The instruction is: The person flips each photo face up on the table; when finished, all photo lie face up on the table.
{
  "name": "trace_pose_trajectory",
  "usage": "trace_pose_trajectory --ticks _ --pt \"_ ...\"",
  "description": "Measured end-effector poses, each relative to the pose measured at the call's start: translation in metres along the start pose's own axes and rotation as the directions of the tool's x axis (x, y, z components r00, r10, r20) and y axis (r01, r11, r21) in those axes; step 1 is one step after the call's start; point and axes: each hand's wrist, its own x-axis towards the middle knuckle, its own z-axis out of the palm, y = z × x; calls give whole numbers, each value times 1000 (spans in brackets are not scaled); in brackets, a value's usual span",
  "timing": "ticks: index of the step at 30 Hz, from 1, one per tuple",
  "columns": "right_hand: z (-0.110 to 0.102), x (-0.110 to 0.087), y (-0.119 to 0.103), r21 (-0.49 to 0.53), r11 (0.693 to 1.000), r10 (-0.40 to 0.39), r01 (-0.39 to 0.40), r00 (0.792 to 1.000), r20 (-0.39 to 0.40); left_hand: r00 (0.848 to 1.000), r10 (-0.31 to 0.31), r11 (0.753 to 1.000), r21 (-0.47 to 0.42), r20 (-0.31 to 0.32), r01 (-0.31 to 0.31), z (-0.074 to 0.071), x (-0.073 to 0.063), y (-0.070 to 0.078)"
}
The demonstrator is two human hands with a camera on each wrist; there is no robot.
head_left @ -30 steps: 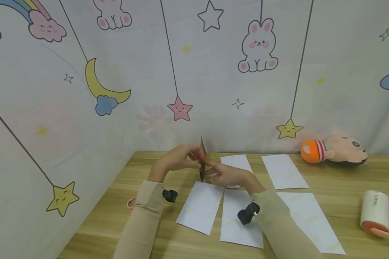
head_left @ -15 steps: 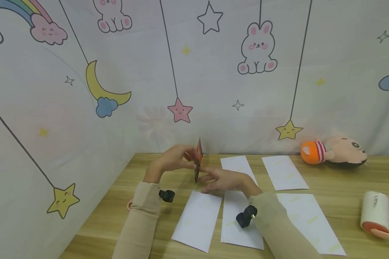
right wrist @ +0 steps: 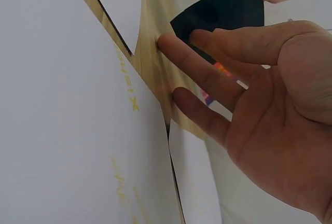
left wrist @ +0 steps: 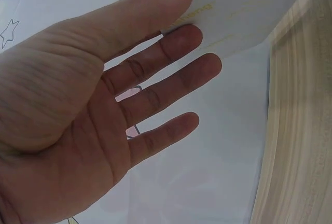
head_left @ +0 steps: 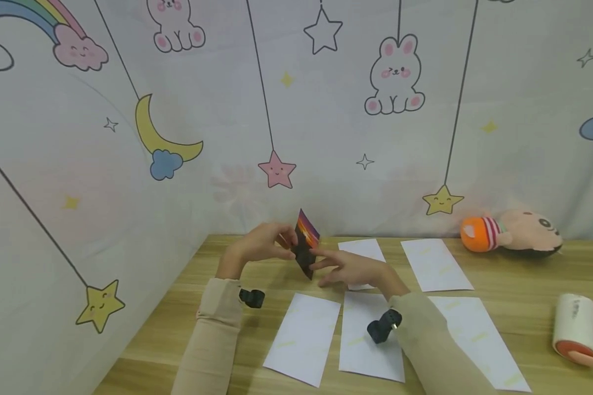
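Note:
A photo print (head_left: 306,242) with a dark sunset picture stands upright above the table, its front turned towards the head view. My left hand (head_left: 267,242) pinches it by its left edge, thumb in front and fingertips behind. The print's white back (left wrist: 244,19) with faint yellow lettering shows in the left wrist view. My right hand (head_left: 353,267) reaches in from the other side with fingers extended, index fingertip right at the print's right edge. In the right wrist view the dark front of the print (right wrist: 223,9) lies behind that hand's thumb and index finger.
Several white sheets lie face down: front left (head_left: 303,340), front middle (head_left: 358,356), front right (head_left: 484,340), back middle (head_left: 361,251) and back right (head_left: 435,264). A doll (head_left: 511,233) lies at the back right, a white and pink mug (head_left: 575,326) at the far right. Behind hangs a patterned cloth (head_left: 336,126).
Both hands first shift left with the print, and the front-left sheet slides towards the person. The print then turns from edge-on so its picture faces the head view.

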Motion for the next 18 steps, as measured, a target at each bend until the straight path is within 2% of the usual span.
trace_pose_trajectory --ticks 7,12,18 --pt "-3 -3 2 -16 1000 12 -12 999 -41 998 -25 998 -60 56 28 5 1 -4" --pt "-4 -2 3 -40 999 -1 0 1000 -20 995 -46 997 -58 94 51 6 1 -6" --pt "-4 -3 0 -14 999 31 -32 999 -10 988 -45 999 -21 151 48 9 2 -15"
